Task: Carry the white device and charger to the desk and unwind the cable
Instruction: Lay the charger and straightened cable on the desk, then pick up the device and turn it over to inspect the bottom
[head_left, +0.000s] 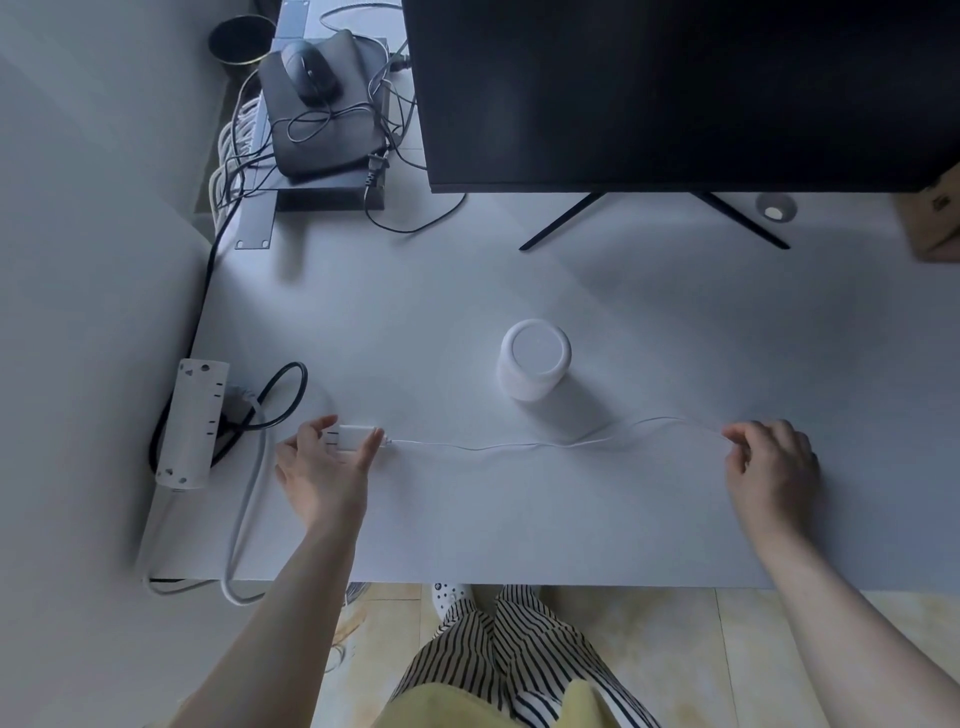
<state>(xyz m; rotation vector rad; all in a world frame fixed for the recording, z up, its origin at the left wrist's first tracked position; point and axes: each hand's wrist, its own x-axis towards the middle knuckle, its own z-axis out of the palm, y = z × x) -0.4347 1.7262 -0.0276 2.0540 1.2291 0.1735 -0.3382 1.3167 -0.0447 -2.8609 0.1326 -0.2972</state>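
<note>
Near desk edge: my left hand (332, 462) pinches charger (352, 437); right hand (774, 457) pinches cable (519, 446) end, strung nearly straight. Unwinding about done. Beyond stands white device (535, 359). Next: plug in.

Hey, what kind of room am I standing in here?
Probably a home office or study: a white desk with a big monitor, a power strip at its left edge, and a mouse amid tangled cables.

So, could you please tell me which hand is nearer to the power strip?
Left. The left hand holds the charger just beside the power strip; the right hand is far across the desk.
</note>
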